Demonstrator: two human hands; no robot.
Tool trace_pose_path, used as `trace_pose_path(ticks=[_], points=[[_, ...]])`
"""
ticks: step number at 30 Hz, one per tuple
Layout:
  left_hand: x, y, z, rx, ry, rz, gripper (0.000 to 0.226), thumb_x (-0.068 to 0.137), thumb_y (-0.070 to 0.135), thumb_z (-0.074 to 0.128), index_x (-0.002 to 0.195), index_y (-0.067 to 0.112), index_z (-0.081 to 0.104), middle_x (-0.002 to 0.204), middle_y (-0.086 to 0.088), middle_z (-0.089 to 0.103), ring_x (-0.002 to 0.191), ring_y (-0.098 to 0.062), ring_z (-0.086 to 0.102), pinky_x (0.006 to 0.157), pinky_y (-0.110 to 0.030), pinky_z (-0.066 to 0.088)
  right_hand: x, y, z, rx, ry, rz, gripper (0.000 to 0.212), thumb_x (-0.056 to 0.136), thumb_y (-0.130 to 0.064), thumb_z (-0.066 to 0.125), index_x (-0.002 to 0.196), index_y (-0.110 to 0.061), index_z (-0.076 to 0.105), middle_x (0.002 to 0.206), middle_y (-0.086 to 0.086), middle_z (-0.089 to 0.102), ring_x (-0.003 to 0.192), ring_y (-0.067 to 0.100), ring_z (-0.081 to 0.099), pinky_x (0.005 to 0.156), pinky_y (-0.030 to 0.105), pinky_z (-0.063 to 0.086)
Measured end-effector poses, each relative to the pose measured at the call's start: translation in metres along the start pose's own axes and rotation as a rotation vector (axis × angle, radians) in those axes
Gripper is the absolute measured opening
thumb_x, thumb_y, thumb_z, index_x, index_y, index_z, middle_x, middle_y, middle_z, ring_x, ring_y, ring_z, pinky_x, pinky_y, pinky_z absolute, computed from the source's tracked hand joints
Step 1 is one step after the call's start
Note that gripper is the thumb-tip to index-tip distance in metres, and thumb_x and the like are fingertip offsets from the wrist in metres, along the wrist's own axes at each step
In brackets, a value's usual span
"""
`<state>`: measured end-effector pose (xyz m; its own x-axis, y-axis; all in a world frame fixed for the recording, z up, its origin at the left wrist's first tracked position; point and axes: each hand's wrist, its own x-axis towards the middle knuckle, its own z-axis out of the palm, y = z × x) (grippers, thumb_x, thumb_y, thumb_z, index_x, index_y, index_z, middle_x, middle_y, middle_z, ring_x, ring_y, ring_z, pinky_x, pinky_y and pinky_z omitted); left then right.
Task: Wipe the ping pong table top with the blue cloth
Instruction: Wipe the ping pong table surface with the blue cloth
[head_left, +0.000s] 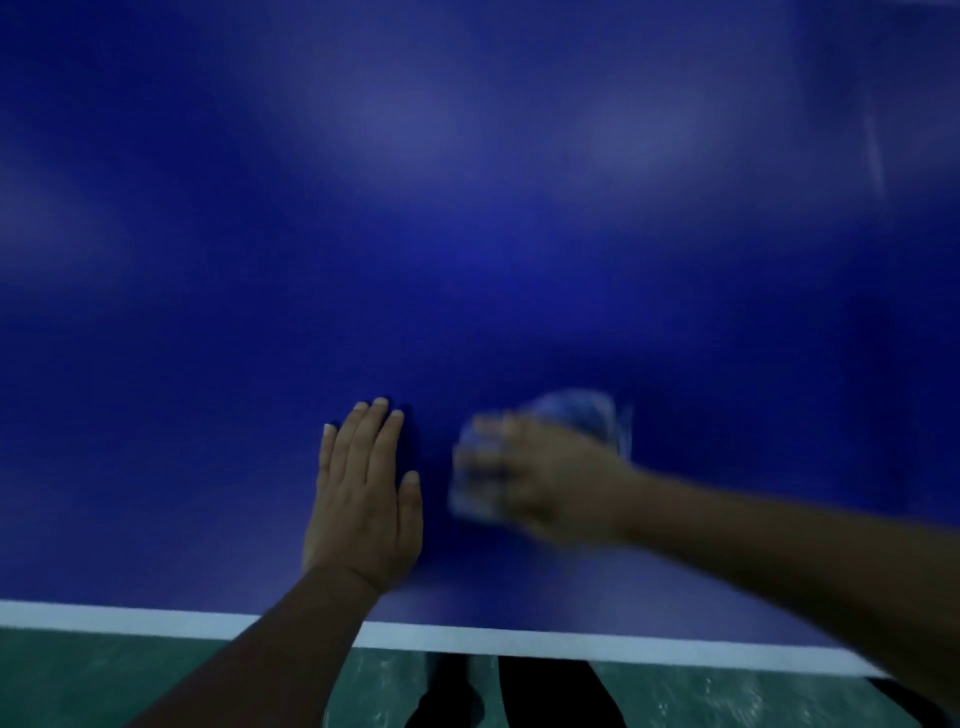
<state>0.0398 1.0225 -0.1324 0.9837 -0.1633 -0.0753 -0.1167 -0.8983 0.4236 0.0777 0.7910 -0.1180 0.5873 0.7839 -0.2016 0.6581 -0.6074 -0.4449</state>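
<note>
Near the front edge of the ping pong table top (467, 208), the left hand (363, 499) lies flat, palm down, fingers straight and together, pressing on the blue surface. Just beside it, the right hand (550, 478) is blurred and rests over the blue cloth (566, 415), bunched beneath it on the table; its fingers seem curled round the cloth. A white line (130, 616) borders the table edge, with green floor (104, 680) below.

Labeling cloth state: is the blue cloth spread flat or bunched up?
Bunched. The blue cloth shows as a wad sticking out around the right hand, which is on top of it on the table top. Motion blur hides the folds.
</note>
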Motion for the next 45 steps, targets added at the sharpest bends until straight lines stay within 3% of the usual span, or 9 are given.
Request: trace_pose_path(ticks=[4, 7, 10, 16, 25, 31, 38, 42, 45], points=[[-0.003, -0.004, 0.001, 0.026, -0.008, 0.040, 0.059, 0.097, 0.034, 0.030, 0.141, -0.001, 0.049, 0.154, -0.020, 0.037, 0.146, -0.036, 0.025, 0.122, -0.052, 0.008, -0.076, -0.002, 0.024, -0.166, -0.041, -0.290, 0.036, 0.103, -0.030, 0.046, 0.132, -0.021, 0.065, 0.146, 0.007, 0.054, 0.139, 0.036, 0.043, 0.115, 0.048, 0.033], [-0.004, -0.005, 0.000, 0.014, 0.000, 0.043, 0.062, 0.095, 0.037, 0.029, 0.142, 0.000, 0.048, 0.154, -0.020, 0.036, 0.146, -0.036, 0.024, 0.123, -0.049, 0.004, -0.059, 0.028, 0.005, -0.178, 0.338, 0.142, 0.045, 0.107, -0.030, 0.034, 0.127, -0.007, 0.067, 0.136, 0.022, 0.059, 0.128, 0.041, 0.051, 0.109, 0.048, 0.037], [-0.005, -0.008, 0.000, -0.001, 0.005, 0.057, 0.063, 0.093, 0.038, 0.033, 0.141, 0.001, 0.049, 0.154, -0.020, 0.036, 0.146, -0.037, 0.024, 0.123, -0.048, 0.003, -0.033, 0.010, 0.006, -0.067, 0.629, 0.747, 0.036, 0.103, -0.018, 0.049, 0.133, -0.006, 0.062, 0.145, 0.021, 0.051, 0.136, 0.042, 0.043, 0.116, 0.047, 0.031], [-0.009, -0.007, -0.005, -0.006, -0.060, 0.053, 0.066, 0.092, 0.038, 0.034, 0.148, 0.004, 0.041, 0.159, -0.016, 0.027, 0.150, -0.032, 0.016, 0.123, -0.048, 0.001, -0.022, -0.114, 0.077, -0.021, 0.541, 0.529, 0.038, 0.099, -0.034, 0.053, 0.132, -0.019, 0.064, 0.147, 0.007, 0.053, 0.137, 0.036, 0.043, 0.112, 0.046, 0.032], [-0.076, 0.053, 0.016, 0.018, -0.094, 0.363, 0.052, 0.090, 0.035, 0.040, 0.128, 0.006, 0.061, 0.145, -0.015, 0.048, 0.140, -0.033, 0.038, 0.120, -0.058, 0.013, -0.169, -0.059, 0.072, -0.012, 0.690, 1.530, 0.045, 0.106, -0.037, 0.034, 0.150, -0.028, 0.040, 0.162, -0.002, 0.027, 0.141, 0.037, 0.025, 0.109, 0.054, 0.027], [-0.074, 0.090, 0.044, 0.085, -0.135, 0.392, 0.052, 0.090, 0.036, 0.039, 0.127, 0.008, 0.061, 0.145, -0.013, 0.048, 0.140, -0.031, 0.037, 0.119, -0.059, 0.014, -0.129, -0.055, 0.069, -0.089, 0.563, 1.139, 0.042, 0.101, -0.029, 0.052, 0.142, -0.024, 0.054, 0.155, 0.001, 0.043, 0.131, 0.041, 0.042, 0.098, 0.050, 0.039], [-0.073, 0.090, 0.054, 0.137, -0.122, 0.367, 0.051, 0.094, 0.037, 0.036, 0.130, 0.008, 0.058, 0.147, -0.014, 0.045, 0.142, -0.031, 0.033, 0.120, -0.059, 0.013, -0.175, -0.057, 0.087, -0.067, 0.667, 1.202, 0.040, 0.101, -0.019, 0.054, 0.141, -0.014, 0.056, 0.152, 0.010, 0.046, 0.137, 0.044, 0.038, 0.107, 0.053, 0.040], [-0.073, 0.091, 0.053, 0.145, -0.110, 0.345, 0.053, 0.095, 0.037, 0.035, 0.131, 0.004, 0.056, 0.147, -0.018, 0.044, 0.141, -0.035, 0.033, 0.120, -0.059, 0.014, -0.075, -0.036, 0.056, 0.031, 0.603, 0.860, 0.048, 0.099, -0.015, 0.048, 0.147, -0.014, 0.048, 0.158, 0.009, 0.037, 0.148, 0.038, 0.023, 0.117, 0.049, 0.023], [-0.073, 0.090, 0.054, 0.139, -0.100, 0.360, 0.052, 0.096, 0.037, 0.035, 0.130, 0.004, 0.056, 0.145, -0.019, 0.045, 0.140, -0.036, 0.033, 0.118, -0.061, 0.015, -0.027, 0.002, 0.024, -0.055, 0.506, 0.873, 0.054, 0.097, -0.017, 0.044, 0.151, -0.019, 0.040, 0.162, 0.006, 0.030, 0.150, 0.034, 0.019, 0.118, 0.041, 0.017]])
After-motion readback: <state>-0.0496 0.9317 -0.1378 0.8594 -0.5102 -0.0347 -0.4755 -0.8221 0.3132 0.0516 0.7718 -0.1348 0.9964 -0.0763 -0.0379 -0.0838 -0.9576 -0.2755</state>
